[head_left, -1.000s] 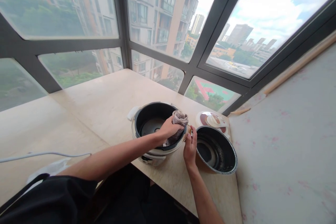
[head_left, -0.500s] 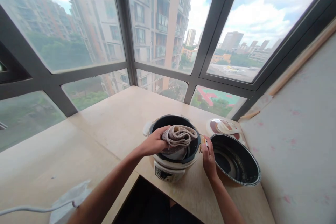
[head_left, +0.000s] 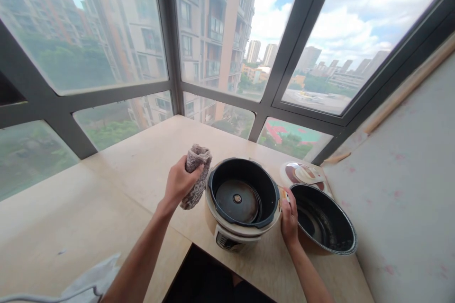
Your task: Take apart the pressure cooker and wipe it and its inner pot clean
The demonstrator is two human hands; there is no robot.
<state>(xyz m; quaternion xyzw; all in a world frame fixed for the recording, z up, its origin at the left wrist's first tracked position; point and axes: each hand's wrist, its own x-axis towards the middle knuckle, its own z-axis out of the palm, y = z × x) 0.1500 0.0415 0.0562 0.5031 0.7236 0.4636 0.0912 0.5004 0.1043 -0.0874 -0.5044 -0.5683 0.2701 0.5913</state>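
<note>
My left hand (head_left: 181, 182) is closed around a folded grey-brown cloth (head_left: 197, 177), held just left of the cooker's rim and apart from it. The electric pressure cooker (head_left: 232, 232) stands lidless on the wooden surface, its control panel facing me. Its dark inside shows a round heating plate (head_left: 227, 199) with a small knob in the middle. On the cooker's right side, the fingers of my right hand (head_left: 289, 215) wrap round the side handle (head_left: 284, 194). Right beside that hand sits a black inner pot (head_left: 325, 218), tilted, with worn marks inside.
Behind the inner pot lies the white and brown cooker lid (head_left: 305, 173). A white cable (head_left: 35, 298) and a crumpled plastic bag (head_left: 94, 277) are at the lower left. Windows border the wooden surface (head_left: 117, 189) at the back; a papered wall (head_left: 401, 199) rises on the right.
My left hand has lifted the cloth out of the cooker and moved left, turning the cloth upright. The cooker's inside is now uncovered. My right hand stays at the handle.
</note>
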